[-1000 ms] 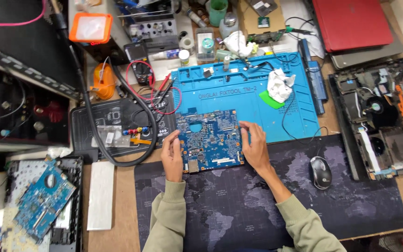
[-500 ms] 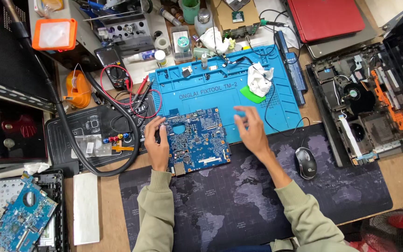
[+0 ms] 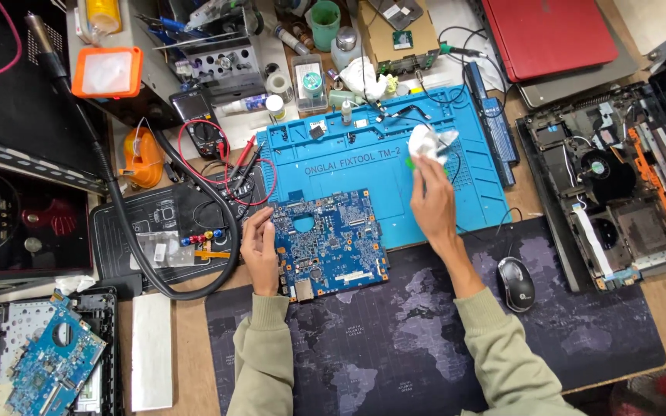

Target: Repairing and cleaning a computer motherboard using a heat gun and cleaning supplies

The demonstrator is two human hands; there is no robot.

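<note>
the blue circuit board [image 3: 329, 243] lies just left of frame centre, half on the blue silicone mat [image 3: 364, 166] and half on the dark desk mat [image 3: 425, 347], its long axis running left to right with a slight tilt. the left hand [image 3: 260, 246] rests on its left edge, fingers loosely curled against it. the right hand [image 3: 432, 202] is up and to the right of the board, off it, fingertips pinching a crumpled white wipe [image 3: 429, 142]. a black mouse [image 3: 516, 283] sits lower right.

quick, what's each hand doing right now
left hand: open, resting on the blue circuit board edge
right hand: fingers closed on the white wad
</note>
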